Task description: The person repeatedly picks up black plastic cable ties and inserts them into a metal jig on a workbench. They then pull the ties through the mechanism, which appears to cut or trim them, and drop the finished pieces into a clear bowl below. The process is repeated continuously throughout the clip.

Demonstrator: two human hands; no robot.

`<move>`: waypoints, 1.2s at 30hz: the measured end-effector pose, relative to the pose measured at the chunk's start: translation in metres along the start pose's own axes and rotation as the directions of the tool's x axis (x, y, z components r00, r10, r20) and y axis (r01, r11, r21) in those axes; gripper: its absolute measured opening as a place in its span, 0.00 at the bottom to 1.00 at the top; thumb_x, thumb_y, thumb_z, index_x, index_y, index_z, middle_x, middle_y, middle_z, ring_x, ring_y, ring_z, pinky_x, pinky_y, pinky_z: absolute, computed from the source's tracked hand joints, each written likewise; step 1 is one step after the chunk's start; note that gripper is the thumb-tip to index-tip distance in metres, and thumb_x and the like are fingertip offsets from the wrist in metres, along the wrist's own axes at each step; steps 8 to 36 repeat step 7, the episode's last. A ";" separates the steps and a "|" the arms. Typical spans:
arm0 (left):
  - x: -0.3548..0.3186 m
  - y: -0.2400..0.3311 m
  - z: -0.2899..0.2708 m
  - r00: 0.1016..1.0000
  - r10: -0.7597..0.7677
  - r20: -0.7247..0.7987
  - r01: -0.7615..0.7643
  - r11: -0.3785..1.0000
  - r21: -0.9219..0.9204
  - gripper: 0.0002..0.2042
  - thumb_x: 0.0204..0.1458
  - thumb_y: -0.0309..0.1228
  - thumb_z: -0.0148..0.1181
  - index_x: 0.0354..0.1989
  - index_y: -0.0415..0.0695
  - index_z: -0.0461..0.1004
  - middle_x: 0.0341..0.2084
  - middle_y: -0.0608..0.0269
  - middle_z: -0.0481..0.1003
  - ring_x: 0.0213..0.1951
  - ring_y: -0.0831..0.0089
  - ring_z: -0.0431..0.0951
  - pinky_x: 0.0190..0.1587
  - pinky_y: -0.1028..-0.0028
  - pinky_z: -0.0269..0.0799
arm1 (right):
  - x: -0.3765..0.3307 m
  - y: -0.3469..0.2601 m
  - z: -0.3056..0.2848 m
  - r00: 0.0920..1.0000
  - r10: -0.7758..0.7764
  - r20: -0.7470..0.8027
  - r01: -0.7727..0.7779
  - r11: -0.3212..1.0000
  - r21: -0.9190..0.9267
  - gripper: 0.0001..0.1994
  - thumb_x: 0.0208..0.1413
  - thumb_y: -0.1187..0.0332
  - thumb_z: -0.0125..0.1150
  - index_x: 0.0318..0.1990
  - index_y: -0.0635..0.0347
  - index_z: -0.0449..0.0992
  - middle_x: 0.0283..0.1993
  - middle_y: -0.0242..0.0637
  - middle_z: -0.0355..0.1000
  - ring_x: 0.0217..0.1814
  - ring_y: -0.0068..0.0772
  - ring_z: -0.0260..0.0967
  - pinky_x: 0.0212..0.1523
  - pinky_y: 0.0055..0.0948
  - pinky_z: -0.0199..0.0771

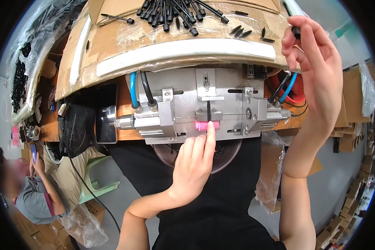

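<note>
My left hand (192,160) reaches up to the metal fixture (231,104) in front of me. Its index finger is stretched out, with the tip on the lower end of a thin black rod (208,109) at a pink block (201,125). The other fingers are curled and the thumb is hidden; I see nothing held in it. Raised at the upper right, my right hand (318,54) pinches a small black rounded piece (296,32) between its fingertips. Most of that piece is covered by the fingers.
Black rods with thick heads (166,14) lie heaped on the cardboard-covered surface, beside several short black pieces (240,31). Metal cylinders with blue hoses (133,89) flank the fixture. A dark bowl (227,158) sits below. On the left, a seated person (41,196) holds a phone.
</note>
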State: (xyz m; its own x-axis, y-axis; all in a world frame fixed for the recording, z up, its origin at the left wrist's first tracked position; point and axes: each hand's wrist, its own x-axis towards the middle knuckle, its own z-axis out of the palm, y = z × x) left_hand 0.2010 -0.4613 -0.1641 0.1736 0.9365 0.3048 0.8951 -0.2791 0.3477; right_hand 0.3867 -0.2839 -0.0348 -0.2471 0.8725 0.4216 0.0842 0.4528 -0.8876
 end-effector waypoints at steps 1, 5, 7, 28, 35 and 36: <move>0.001 0.001 0.003 1.000 -0.003 0.006 0.003 1.000 0.021 0.34 0.46 0.22 0.65 0.64 0.34 0.62 0.36 0.60 0.69 0.37 0.65 0.69 0.42 0.66 0.68 | -0.007 -0.001 0.000 1.000 -0.014 -0.015 0.015 0.998 0.063 0.13 0.67 0.70 0.51 0.53 0.69 0.71 0.35 0.35 0.71 0.30 0.18 0.65 0.26 0.15 0.62; 0.000 -0.003 0.004 0.999 -0.026 0.028 0.025 0.999 0.042 0.34 0.47 0.21 0.64 0.65 0.35 0.61 0.36 0.60 0.68 0.38 0.65 0.68 0.43 0.66 0.68 | -0.035 -0.008 0.006 0.991 -0.130 0.026 0.130 0.991 -0.009 0.14 0.63 0.74 0.57 0.54 0.70 0.70 0.39 0.41 0.74 0.35 0.23 0.71 0.27 0.15 0.68; 0.001 -0.002 0.006 0.999 0.002 0.033 -0.002 1.000 0.015 0.34 0.48 0.21 0.63 0.66 0.35 0.60 0.36 0.59 0.68 0.38 0.64 0.69 0.44 0.66 0.68 | -0.044 -0.007 0.003 0.984 -0.177 -0.005 0.176 0.981 -0.084 0.15 0.63 0.71 0.58 0.54 0.70 0.70 0.41 0.44 0.74 0.36 0.25 0.72 0.29 0.15 0.70; 0.001 -0.002 0.006 0.999 0.002 0.033 -0.002 1.000 0.015 0.34 0.48 0.21 0.63 0.66 0.35 0.60 0.36 0.59 0.68 0.38 0.64 0.69 0.44 0.66 0.68 | -0.044 -0.007 0.003 0.984 -0.177 -0.005 0.176 0.981 -0.084 0.15 0.63 0.71 0.58 0.54 0.70 0.70 0.41 0.44 0.74 0.36 0.25 0.72 0.29 0.15 0.70; 0.001 -0.002 0.006 0.999 0.002 0.033 -0.002 1.000 0.015 0.34 0.48 0.21 0.63 0.66 0.35 0.60 0.36 0.59 0.68 0.38 0.64 0.69 0.44 0.66 0.68 | -0.044 -0.007 0.003 0.984 -0.177 -0.005 0.176 0.981 -0.084 0.15 0.63 0.71 0.58 0.54 0.70 0.70 0.41 0.44 0.74 0.36 0.25 0.72 0.29 0.15 0.70; 0.001 -0.002 0.006 0.999 0.002 0.033 -0.002 1.000 0.015 0.34 0.48 0.21 0.63 0.66 0.35 0.60 0.36 0.59 0.68 0.38 0.64 0.69 0.44 0.66 0.68 | -0.044 -0.007 0.003 0.984 -0.177 -0.005 0.176 0.981 -0.084 0.15 0.63 0.71 0.58 0.54 0.70 0.70 0.41 0.44 0.74 0.36 0.25 0.72 0.29 0.15 0.70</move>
